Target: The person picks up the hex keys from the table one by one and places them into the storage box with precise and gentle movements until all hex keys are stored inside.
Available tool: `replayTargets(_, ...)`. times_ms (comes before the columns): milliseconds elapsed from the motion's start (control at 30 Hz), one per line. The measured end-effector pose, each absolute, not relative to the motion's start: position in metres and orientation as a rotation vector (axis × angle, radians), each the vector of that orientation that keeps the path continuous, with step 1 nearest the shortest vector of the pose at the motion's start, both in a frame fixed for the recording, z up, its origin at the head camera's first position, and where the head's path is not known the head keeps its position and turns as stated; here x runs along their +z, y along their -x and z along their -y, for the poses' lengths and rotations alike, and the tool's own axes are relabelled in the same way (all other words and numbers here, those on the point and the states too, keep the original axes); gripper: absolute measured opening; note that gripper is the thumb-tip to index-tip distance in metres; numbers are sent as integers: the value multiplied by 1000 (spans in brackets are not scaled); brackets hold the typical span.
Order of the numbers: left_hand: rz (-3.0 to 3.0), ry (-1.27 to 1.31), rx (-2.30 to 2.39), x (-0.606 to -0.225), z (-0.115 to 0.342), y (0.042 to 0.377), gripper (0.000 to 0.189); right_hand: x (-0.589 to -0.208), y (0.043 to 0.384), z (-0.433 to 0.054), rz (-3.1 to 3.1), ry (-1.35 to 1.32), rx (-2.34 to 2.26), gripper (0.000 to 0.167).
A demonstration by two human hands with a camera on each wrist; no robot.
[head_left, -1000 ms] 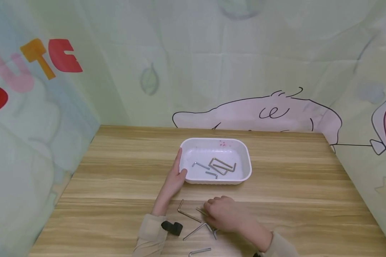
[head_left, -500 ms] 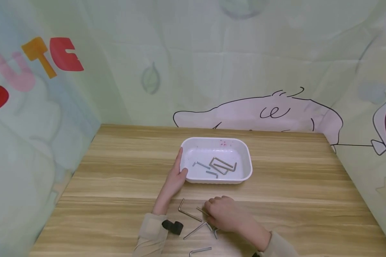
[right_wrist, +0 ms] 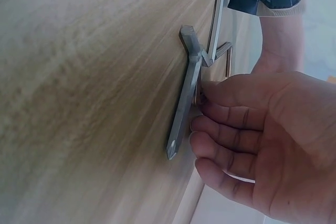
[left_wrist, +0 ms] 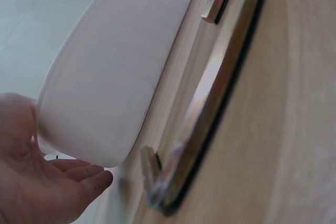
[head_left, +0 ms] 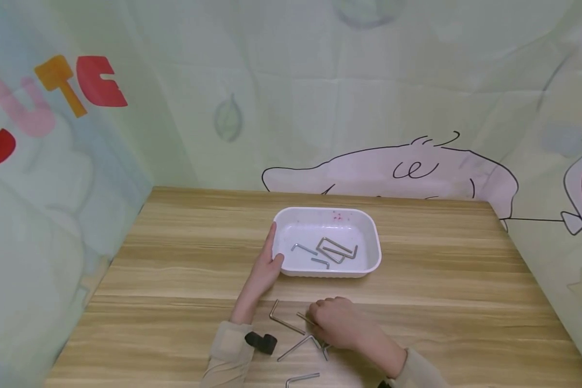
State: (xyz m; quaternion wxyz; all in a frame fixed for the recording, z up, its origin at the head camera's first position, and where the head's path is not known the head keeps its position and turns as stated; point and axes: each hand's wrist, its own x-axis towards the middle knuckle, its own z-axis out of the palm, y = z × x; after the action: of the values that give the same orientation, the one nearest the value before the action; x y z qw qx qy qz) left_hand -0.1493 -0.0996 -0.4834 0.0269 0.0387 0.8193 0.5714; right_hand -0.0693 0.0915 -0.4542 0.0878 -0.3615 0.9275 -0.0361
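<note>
My left hand (head_left: 264, 270) grips the left end of a white plastic tray (head_left: 330, 273), thumb at the near corner and fingers along the side. Several L-shaped hex keys lie inside the tray, both brass-coloured and silver. Below it, my right hand (head_left: 338, 323) is down at a loose group of hex keys on the table. Its thumb and forefinger pinch a brass-coloured hex key (head_left: 304, 318), mostly covered by the hand. In the right wrist view a silver hex key (right_wrist: 184, 106) lies right beside those fingertips, while the other fingers are curled.
Around the right hand lie a brass-coloured hex key (head_left: 287, 325), a silver hex key (head_left: 295, 349) and another silver one (head_left: 303, 377) nearer the front. The wooden table (head_left: 184, 237) meets a printed curtain (head_left: 291, 108) at the back and sides.
Both hands keep their places; the left stays on the tray and the right stays at the hex keys. The head view has shifted very slightly.
</note>
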Motion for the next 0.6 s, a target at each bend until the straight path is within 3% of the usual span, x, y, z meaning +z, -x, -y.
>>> replayTargets(600,-2499,-108,1778,-483,99,149,77,-458,71,-93,-2746,1134,-96,9)
